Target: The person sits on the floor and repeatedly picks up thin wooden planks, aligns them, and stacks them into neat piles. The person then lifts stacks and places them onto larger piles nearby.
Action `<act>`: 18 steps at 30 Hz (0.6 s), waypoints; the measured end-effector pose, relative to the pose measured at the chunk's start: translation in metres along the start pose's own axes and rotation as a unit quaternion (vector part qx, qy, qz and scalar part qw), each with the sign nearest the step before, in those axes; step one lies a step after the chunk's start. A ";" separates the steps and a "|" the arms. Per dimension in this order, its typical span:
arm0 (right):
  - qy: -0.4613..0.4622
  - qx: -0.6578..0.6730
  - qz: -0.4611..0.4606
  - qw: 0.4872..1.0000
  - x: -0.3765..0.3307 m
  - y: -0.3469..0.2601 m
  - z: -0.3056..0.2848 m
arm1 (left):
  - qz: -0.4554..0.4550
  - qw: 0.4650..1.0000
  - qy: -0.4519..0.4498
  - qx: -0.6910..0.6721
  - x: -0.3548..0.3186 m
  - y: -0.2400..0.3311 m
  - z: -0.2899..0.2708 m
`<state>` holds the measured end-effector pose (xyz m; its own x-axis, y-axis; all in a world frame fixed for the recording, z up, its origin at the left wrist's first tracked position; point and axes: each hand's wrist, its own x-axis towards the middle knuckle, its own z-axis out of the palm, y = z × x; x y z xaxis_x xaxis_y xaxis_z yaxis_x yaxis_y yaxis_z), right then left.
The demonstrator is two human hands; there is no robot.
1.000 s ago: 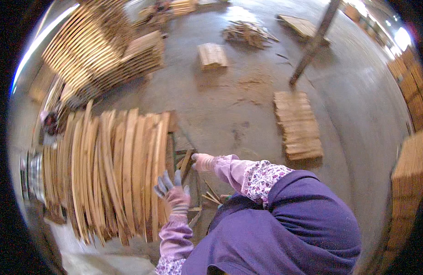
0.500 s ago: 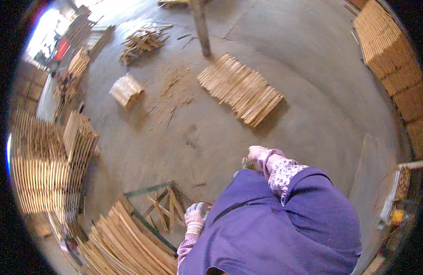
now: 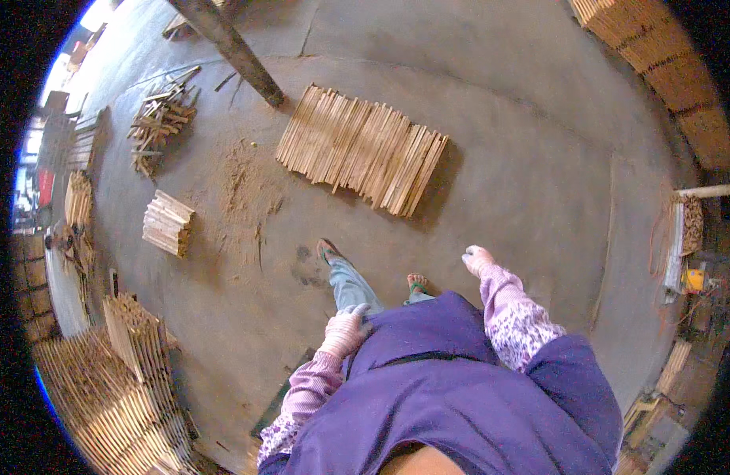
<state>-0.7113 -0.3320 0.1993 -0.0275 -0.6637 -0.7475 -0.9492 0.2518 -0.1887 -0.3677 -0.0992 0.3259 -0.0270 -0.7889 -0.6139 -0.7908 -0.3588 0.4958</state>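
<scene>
My left hand (image 3: 346,330), in a pale glove, hangs beside the front of my purple apron (image 3: 436,380). Its fingers are loosely stretched, and nothing shows in them. Farther out to the right, over the bare concrete, is my right hand (image 3: 479,260), its fingers curled in with nothing visible in the grip. Both sleeves are pink with a floral part. Ahead of the hands, a broad flat stack of wooden strips (image 3: 363,150) lies on the floor, apart from either hand.
A small bundle of short wood pieces (image 3: 168,223) sits left of scattered sawdust (image 3: 244,182). Beyond it is a loose heap of offcuts (image 3: 161,119). A post (image 3: 230,51) rises near the flat stack. Tall wood stacks stand at left (image 3: 104,388) and far right (image 3: 657,55).
My view has turned right and moved forward, so the flat stack is farther left. The left hand has come forward beside the apron; the right has swung outward. My left foot now shows stepping ahead.
</scene>
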 end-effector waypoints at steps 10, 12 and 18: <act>0.038 0.162 0.126 0.978 0.185 -0.115 0.103 | 0.109 0.977 -0.166 0.077 0.331 -0.181 -0.054; 0.039 0.163 0.123 0.978 0.248 -0.151 0.117 | 0.037 0.977 -0.203 0.049 0.404 -0.189 -0.052; 0.099 0.197 0.127 0.967 0.510 -0.129 0.212 | 0.008 0.994 -0.083 -0.070 0.629 -0.276 0.125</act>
<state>-0.5365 -0.5531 -0.2926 -0.3413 -0.6575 -0.6717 -0.7124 0.6472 -0.2715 -0.2428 -0.4335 -0.2738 -0.1488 -0.7060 -0.6924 -0.6970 -0.4218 0.5799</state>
